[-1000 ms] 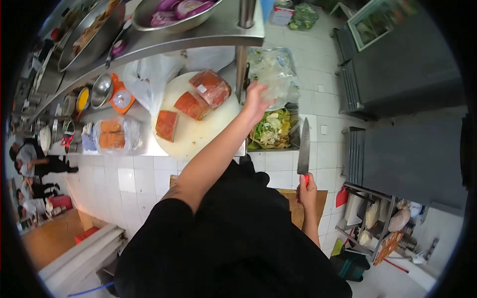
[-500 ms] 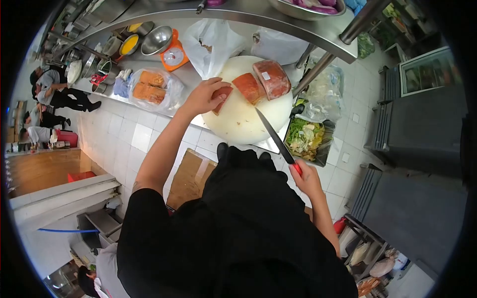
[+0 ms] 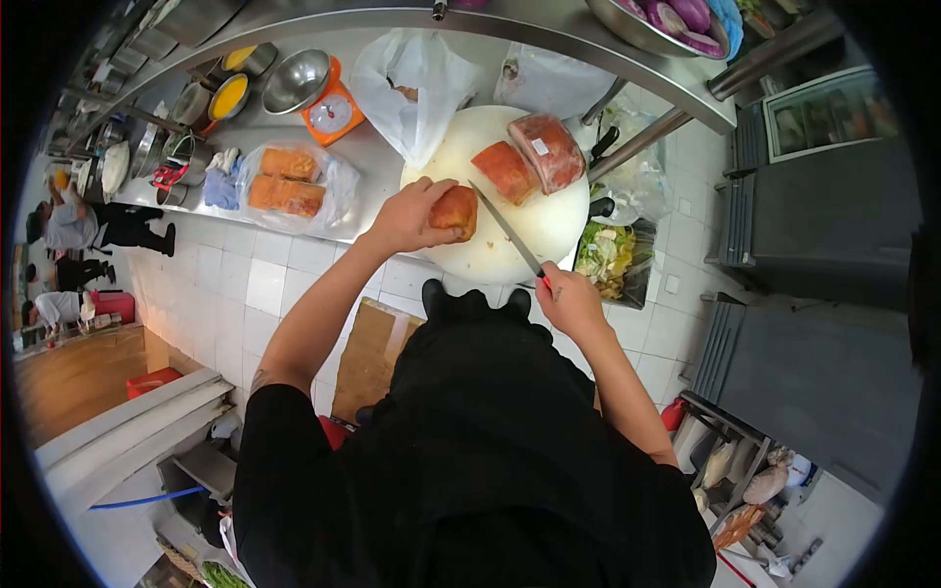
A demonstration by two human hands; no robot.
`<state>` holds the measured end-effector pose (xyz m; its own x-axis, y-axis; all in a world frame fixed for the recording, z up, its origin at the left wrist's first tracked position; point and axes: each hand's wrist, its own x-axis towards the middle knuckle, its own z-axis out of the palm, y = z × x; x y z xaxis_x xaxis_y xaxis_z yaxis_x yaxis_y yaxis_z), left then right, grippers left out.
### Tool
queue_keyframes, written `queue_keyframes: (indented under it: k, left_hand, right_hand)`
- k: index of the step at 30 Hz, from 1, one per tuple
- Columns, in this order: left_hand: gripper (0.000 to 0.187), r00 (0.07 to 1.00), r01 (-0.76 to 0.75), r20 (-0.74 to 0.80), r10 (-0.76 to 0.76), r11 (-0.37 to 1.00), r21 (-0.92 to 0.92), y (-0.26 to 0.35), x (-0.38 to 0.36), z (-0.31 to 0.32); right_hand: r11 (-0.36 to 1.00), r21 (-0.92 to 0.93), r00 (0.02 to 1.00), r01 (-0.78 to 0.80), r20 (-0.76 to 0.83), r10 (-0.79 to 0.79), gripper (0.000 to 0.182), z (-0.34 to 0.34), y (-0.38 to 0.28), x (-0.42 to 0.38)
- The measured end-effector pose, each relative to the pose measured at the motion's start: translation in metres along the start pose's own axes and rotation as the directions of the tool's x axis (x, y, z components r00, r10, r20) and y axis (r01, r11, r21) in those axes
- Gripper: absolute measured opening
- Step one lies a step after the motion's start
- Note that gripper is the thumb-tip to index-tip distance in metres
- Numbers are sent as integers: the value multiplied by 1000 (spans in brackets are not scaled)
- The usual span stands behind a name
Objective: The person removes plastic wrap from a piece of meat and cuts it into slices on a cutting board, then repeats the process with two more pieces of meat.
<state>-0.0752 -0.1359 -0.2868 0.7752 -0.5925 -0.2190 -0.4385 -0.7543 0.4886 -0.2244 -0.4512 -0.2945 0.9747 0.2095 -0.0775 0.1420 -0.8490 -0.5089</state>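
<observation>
My left hand (image 3: 412,218) is closed around a small orange-brown block of meat (image 3: 454,214) on the left side of the round white cutting board (image 3: 495,257). In my right hand (image 3: 571,301) is a long kitchen knife (image 3: 512,233) with a black and red handle. Its blade slants over the board, the tip close to the right edge of the meat block. Further back on the board lies another orange-brown meat piece (image 3: 506,172). A larger, redder meat slab (image 3: 549,154) with a small white label sits against it.
Left of the board are a plastic bag with orange-brown meat slabs (image 3: 286,182), an orange scale (image 3: 331,115) and a white plastic bag (image 3: 417,88). A bin of leafy scraps (image 3: 608,260) stands right. A steel shelf (image 3: 549,44) crosses above. People work at far left.
The knife has moved left over the board, its tip now close to the held meat. That block is turned, showing its orange-brown surface, and my left hand is slightly lower.
</observation>
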Motion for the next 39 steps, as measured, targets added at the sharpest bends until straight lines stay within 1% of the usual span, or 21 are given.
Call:
queue_keyframes:
  k: [2,3,5,6,7,9,10,11,12,13,15,16,21,25,27,28,30,33,36,37,39]
  left_hand:
    - [80,998,31,-39,-47,937,-349,-27,9,13]
    - [80,998,25,-37,-41,936,-352,-31,12,12]
    - [81,950,17,-310,-37,998,-66,-36,14,13]
    - [85,968,-19,-248,-26,984,-176,-33,13,6]
    - [85,968,-24,-250,-20,984,-174,-25,11,3]
    - [84,978,77,-197,-67,996,42,0,-1,9]
    - [77,966,117,-242,-94,989,85,2,3,18]
    - [77,966,118,-241,-95,989,84,3,5,22]
    - [67,961,173,-228,-154,983,68,11,5,19]
    - [58,954,227,-212,-211,972,55,16,6,18]
    - [55,952,241,-213,-220,967,78,20,9,24]
    - [52,948,255,-223,-228,962,101,20,10,25]
    - [49,949,205,-269,-163,969,136,15,11,26]
    - [46,939,187,-317,-134,972,143,16,10,29]
    - [46,934,204,-327,-148,968,144,19,12,29]
    - [45,930,212,-333,-154,966,146,20,11,30]
    - [45,931,215,-331,-157,966,146,21,10,33]
    - [44,931,215,-331,-156,965,150,22,10,34]
    - [44,929,236,-321,-183,962,135,25,11,36]
    - [44,929,254,-307,-206,959,126,23,11,33]
    - [43,925,274,-306,-227,954,120,27,10,33]
  right_hand:
    - [995,6,993,-104,60,103,15,3,-8,9]
    - [994,2,992,-110,58,110,15,6,-11,13]
    - [985,-20,976,-169,136,170,18,18,-11,19]
    - [989,5,980,-148,136,146,20,26,-6,19]
    - [989,4,980,-149,131,148,20,23,-8,22]
    - [995,15,995,-94,15,94,18,22,-21,28]
    - [995,15,995,-95,16,94,18,23,-28,34]
    - [998,47,996,-34,-75,37,16,25,-36,45]
    - [997,73,986,30,-168,-17,15,28,-43,57]
    - [997,77,986,28,-168,-14,15,34,-48,72]
    - [985,73,956,154,-261,-130,15,45,-53,95]
    - [985,77,957,156,-259,-131,15,46,-55,100]
    - [981,106,970,162,-201,-139,14,51,-55,109]
    - [986,99,982,133,-149,-118,15,44,-49,79]
    - [999,29,998,-24,55,22,17,23,-49,46]
    - [999,32,998,-26,59,24,17,10,-53,36]
    - [990,-16,955,-137,263,137,18,-13,-59,25]
    - [999,27,988,-23,152,18,16,2,-60,62]
    - [998,49,998,26,50,-28,16,30,-71,120]
    - [998,53,999,26,46,-29,16,29,-70,115]
    - [996,43,973,-76,223,65,17,15,-61,91]
